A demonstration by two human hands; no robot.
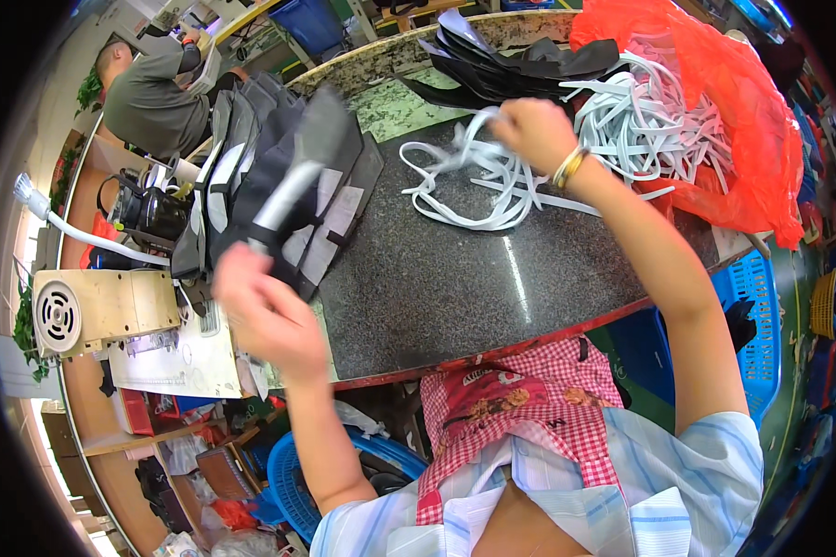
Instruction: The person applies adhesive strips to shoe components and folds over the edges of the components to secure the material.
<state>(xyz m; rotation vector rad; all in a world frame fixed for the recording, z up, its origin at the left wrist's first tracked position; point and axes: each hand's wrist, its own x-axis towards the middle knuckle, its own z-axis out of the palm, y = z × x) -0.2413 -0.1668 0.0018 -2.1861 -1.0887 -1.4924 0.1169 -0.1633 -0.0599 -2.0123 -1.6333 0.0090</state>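
Observation:
My left hand (274, 325), smeared by motion, is closed at the lower end of a dark grey flat piece with a white band (288, 195), held up over the left of the table. The piece is blurred too, so its kind is unclear. At the far middle, my right hand (537, 135) pinches a white strap (478, 125). Below it, loose loops of white strap (474, 218) lie on the dark speckled tabletop (418, 297). Behind my left hand rests a stack of grey and black fabric pieces (218, 186), some with white bands.
A red plastic bag (762, 139) holds a heap of white straps (641, 121) at the far right. Black pieces (492, 70) lie along the back edge. A beige sewing machine (111, 311) stands left. Blue baskets (762, 325) flank me. Another person (163, 102) sits far left.

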